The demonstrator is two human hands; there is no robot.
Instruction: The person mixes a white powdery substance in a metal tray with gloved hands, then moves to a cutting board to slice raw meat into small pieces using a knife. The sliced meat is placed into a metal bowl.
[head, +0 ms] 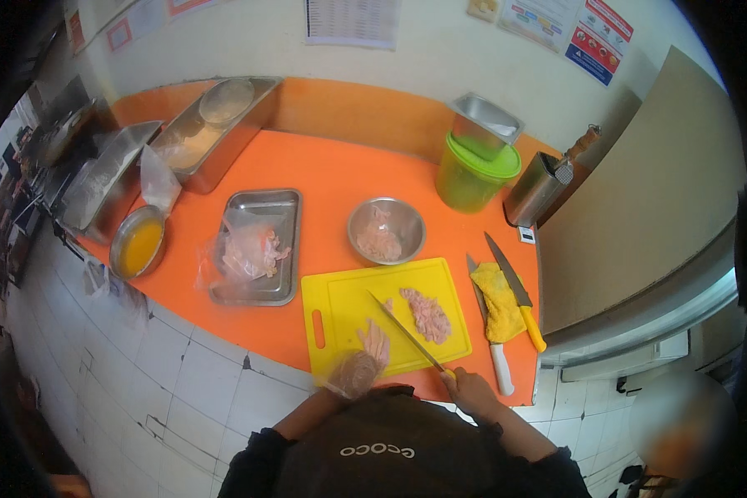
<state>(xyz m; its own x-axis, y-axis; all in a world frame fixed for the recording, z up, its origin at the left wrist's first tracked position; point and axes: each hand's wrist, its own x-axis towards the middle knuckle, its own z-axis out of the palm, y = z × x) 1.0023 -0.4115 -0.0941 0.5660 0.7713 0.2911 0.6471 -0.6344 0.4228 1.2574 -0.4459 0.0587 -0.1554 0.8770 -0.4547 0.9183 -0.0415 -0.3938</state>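
Observation:
My left hand [353,373], in a clear plastic glove, is at the near edge of a yellow cutting board [341,299]. Its fingers curl over the near end of some strips of raw meat [375,341], probably chicken; the fingertips are hard to make out. My bare right hand [471,392] grips the yellow handle of a kitchen knife [411,336]. The blade slants across the board, its tip pointing to the far left. To the right of the blade lies a pile of cut raw meat [428,316]. Just beyond the board, a steel bowl [416,239] contains more raw meat [378,239].
A yellow cloth [498,302] lies between a white-handled knife [501,367] and a yellow-handled knife [512,274]. Left stand a steel tray [291,249] with bagged meat [252,249] and a bowl of yellow liquid [142,246]. A green-lidded bucket [473,180] and knife block [532,190] stand far right.

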